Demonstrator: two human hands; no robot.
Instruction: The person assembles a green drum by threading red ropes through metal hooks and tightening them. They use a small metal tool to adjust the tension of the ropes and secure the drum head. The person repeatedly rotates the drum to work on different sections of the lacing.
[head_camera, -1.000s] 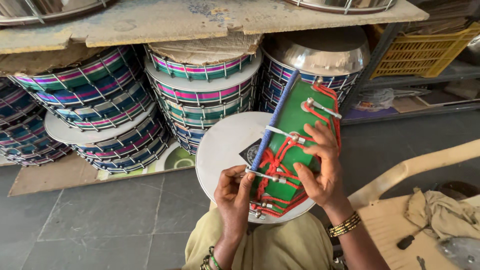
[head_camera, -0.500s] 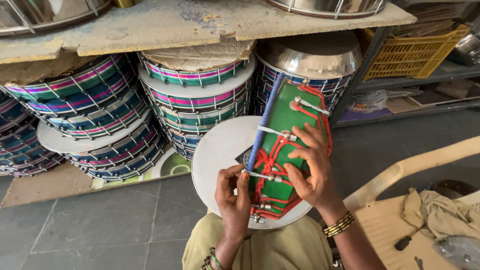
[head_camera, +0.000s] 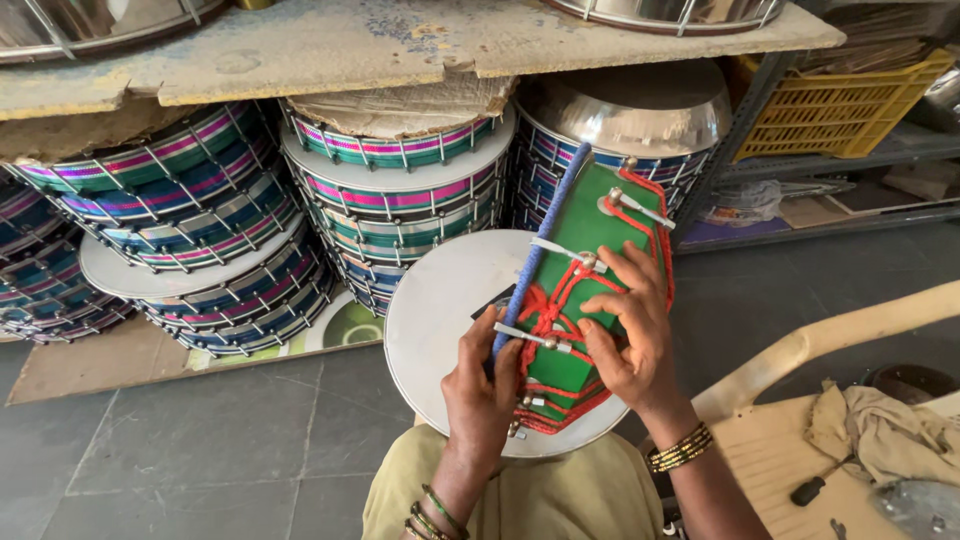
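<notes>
Far to the left of our hands we see stacks of striped drums (head_camera: 190, 240) leaning under a rough shelf (head_camera: 400, 40), and more stacks (head_camera: 395, 195) stand just beyond our fingertips. Our left hand (head_camera: 485, 385) is curled, its fingers pinched around a metal hook (head_camera: 530, 338) and the red cord (head_camera: 545, 310) at the near left edge of the green drum (head_camera: 580, 290). This drum stands on edge, tilted away from us, on a white drumhead (head_camera: 440, 330) that lies flat under both hands above our lap. A blue rim (head_camera: 540, 250) runs up its left side, past the left hand. Our right hand (head_camera: 630, 335) lies on the green face, fingers bent, the fingertips pressing on the cord and a second hook (head_camera: 565, 255); whether it grips the cord we cannot tell. To the right of that hand we see a plastic chair (head_camera: 800, 350) with a cloth (head_camera: 880, 430) on its seat, and beyond it a yellow crate (head_camera: 840, 110).
</notes>
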